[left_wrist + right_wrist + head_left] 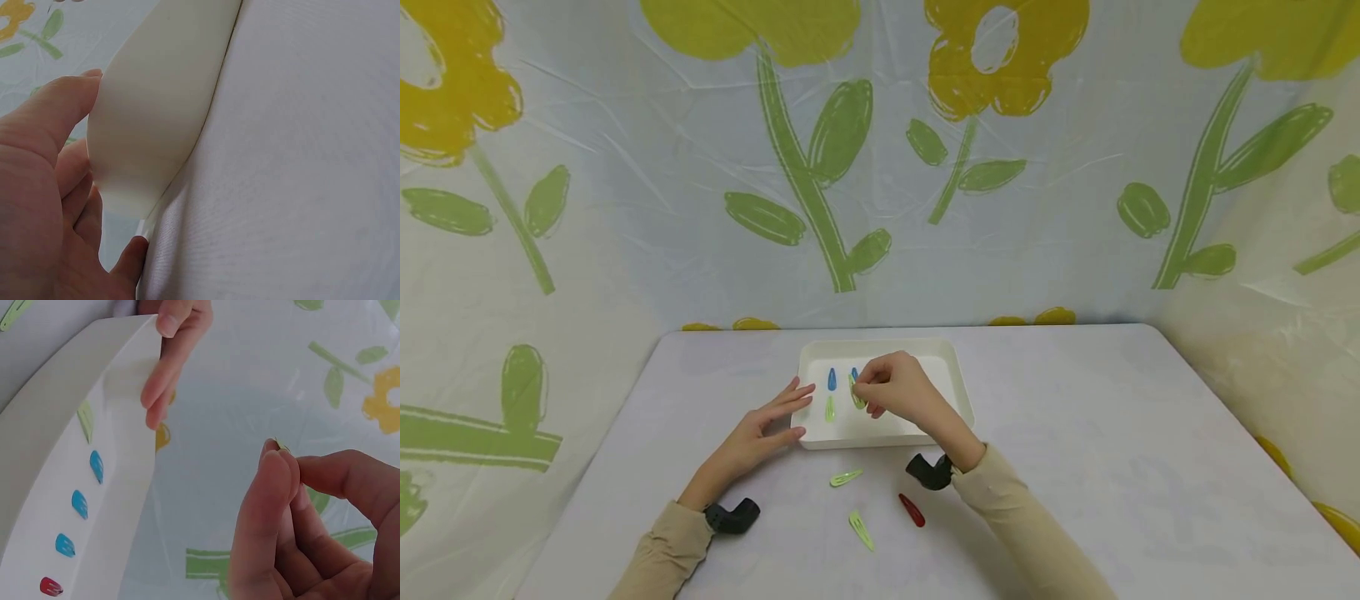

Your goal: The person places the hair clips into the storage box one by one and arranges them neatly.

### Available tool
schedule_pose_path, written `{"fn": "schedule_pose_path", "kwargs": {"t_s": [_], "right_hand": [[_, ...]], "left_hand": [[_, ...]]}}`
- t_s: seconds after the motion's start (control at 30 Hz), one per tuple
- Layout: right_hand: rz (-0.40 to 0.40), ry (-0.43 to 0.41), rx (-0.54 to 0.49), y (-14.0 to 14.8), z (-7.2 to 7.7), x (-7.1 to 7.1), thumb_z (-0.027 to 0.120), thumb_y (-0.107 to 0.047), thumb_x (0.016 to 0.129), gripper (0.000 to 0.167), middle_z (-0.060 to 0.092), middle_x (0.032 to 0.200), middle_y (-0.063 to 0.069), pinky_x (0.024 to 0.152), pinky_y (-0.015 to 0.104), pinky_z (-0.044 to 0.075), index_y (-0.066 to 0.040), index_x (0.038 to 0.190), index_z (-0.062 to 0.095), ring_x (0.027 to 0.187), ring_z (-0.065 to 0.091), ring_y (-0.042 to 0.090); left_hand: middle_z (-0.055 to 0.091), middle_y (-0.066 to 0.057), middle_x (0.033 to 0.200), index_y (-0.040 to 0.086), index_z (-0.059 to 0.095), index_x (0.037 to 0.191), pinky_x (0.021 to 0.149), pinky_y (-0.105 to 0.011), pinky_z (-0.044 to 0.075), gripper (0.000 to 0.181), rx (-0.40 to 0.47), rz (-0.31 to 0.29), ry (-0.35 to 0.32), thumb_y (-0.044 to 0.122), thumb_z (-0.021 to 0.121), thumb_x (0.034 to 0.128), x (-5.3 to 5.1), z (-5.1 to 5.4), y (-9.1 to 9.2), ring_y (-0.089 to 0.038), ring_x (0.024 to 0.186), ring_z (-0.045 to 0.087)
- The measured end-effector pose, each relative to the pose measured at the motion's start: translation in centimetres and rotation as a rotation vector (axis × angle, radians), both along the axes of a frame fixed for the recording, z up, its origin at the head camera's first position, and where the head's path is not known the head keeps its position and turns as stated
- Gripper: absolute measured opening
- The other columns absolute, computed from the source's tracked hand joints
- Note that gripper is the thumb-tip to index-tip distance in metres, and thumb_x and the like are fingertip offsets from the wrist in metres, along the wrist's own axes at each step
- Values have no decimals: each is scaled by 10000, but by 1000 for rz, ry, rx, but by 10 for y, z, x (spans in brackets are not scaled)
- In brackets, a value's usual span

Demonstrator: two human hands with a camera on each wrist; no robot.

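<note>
- what's in the right hand (901, 390)?
- a light green snap hair clip (857, 401), pinched narrowly between thumb and fingertips, over the left half of the white tray (887, 442).
- and the left hand (760, 435)?
- fingers spread and relaxed, touching the tray's left end, no clip in them.
- what lies in the tray?
- the right wrist view shows three blue snap clips (79, 504) in a row, a second green clip (86, 422) near one end and a red clip (51, 587) at the other.
- anything outside it?
- on the pale table (1075, 467), nearer the person, two loose green clips (846, 478) and another red clip (912, 510), between the forearms.
- what's behind?
- a floral curtain (1037, 250).
</note>
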State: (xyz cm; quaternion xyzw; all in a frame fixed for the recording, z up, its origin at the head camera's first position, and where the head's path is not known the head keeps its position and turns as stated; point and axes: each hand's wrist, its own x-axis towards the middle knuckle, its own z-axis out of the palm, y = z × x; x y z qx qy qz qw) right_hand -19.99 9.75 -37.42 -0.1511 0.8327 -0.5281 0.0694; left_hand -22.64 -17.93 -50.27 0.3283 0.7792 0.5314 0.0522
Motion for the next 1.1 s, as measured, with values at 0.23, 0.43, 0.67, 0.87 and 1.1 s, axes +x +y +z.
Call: {"fn": "schedule_pose_path", "kwargs": {"t_s": [0.23, 0.43, 0.67, 0.87, 1.1], "right_hand": [[-66, -35, -185, -2, 0, -9, 659, -56, 886, 116, 690, 722, 107, 624, 366, 593, 35, 862, 727, 562, 641, 175], [-128, -100, -331, -5, -4, -17, 662, -47, 900, 148, 690, 765, 161, 644, 329, 591, 90, 913, 719, 573, 640, 162], [-191, -169, -431, -7, -8, -27, 678, -14, 892, 129, 659, 718, 95, 604, 255, 569, 111, 917, 697, 571, 642, 159], [-239, -236, -469, -10, -18, -36, 678, -4, 886, 139, 642, 700, 81, 601, 255, 575, 123, 942, 688, 552, 640, 145], [-271, -326, -509, -12, -33, -43, 670, 42, 868, 105, 647, 687, 98, 578, 253, 573, 124, 932, 681, 536, 645, 138]], "left_hand": [[377, -23, 1574, 47, 522, 1437, 1120, -125, 112, 534, 3, -2, 9, 122, 695, 938, 1, 0, 1, -210, 1521, 98], [374, 3, 1576, 54, 521, 1440, 1118, -112, 112, 537, -1, 5, -4, 123, 696, 938, 2, 1, 1, -178, 1520, 100], [379, -46, 1572, 15, 522, 1427, 1121, -122, 108, 536, 5, -2, 20, 102, 701, 930, 1, 1, 2, -227, 1521, 98], [382, -31, 1570, 21, 524, 1428, 1125, -118, 112, 536, 13, -3, 12, 100, 702, 929, 1, 1, 2, -201, 1520, 102], [388, -70, 1565, -2, 526, 1418, 1121, -118, 116, 526, 26, -7, 34, 95, 699, 930, 0, -1, 1, -248, 1519, 104]]}}
